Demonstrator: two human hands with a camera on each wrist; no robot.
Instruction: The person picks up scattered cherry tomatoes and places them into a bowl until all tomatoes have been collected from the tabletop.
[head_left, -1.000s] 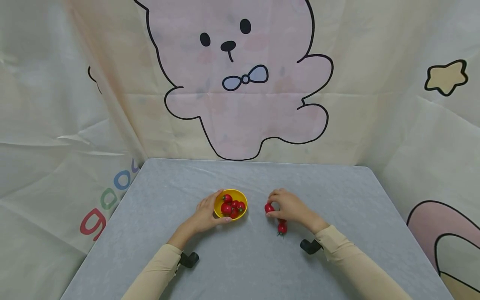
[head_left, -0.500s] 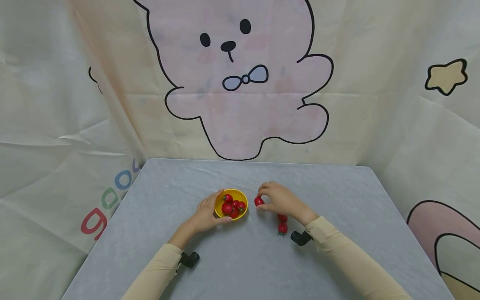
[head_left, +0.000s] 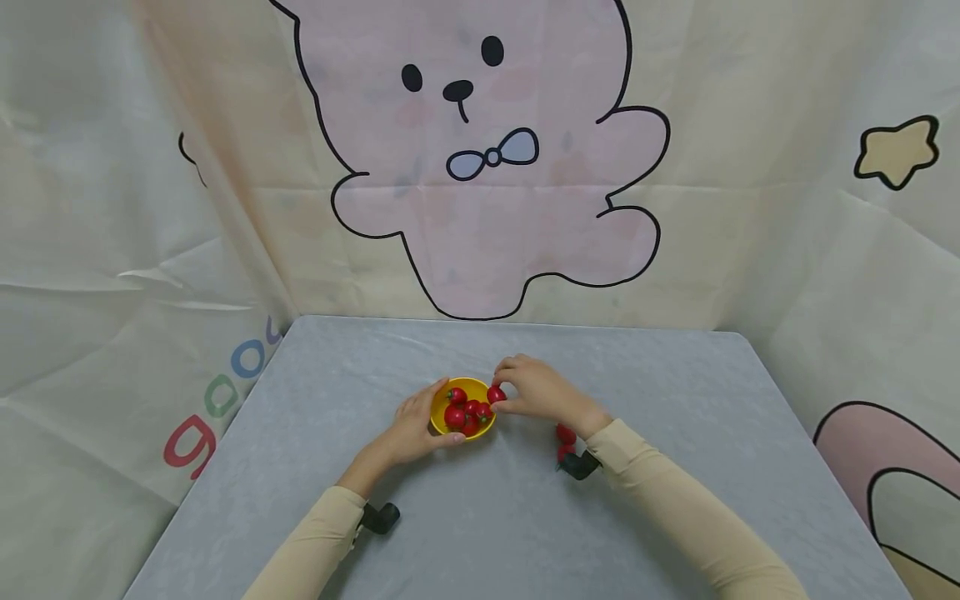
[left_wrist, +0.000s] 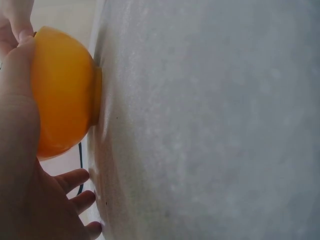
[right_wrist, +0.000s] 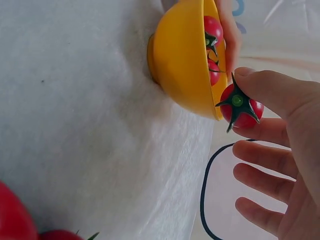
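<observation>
A yellow bowl (head_left: 467,385) with several red cherry tomatoes (head_left: 454,416) in it stands on the table. My left hand (head_left: 408,427) holds the bowl's left side between thumb and fingers; in the left wrist view the thumb lies along the bowl wall (left_wrist: 62,95). At the bowl's right rim, my right hand (head_left: 542,390) pinches one cherry tomato (head_left: 496,394) between thumb and index finger. Its green star-shaped stem end (right_wrist: 237,101) faces the right wrist camera, and the other fingers are spread.
Two more cherry tomatoes (head_left: 566,433) lie on the grey tablecloth (head_left: 480,517) below the right wrist, partly hidden by the black wrist camera (head_left: 580,465). A printed curtain (head_left: 480,250) hangs behind the table and on both sides.
My right hand has carried the pinched tomato leftward from beside the loose tomatoes to the bowl's right rim. The left hand and bowl have stayed almost in place.
</observation>
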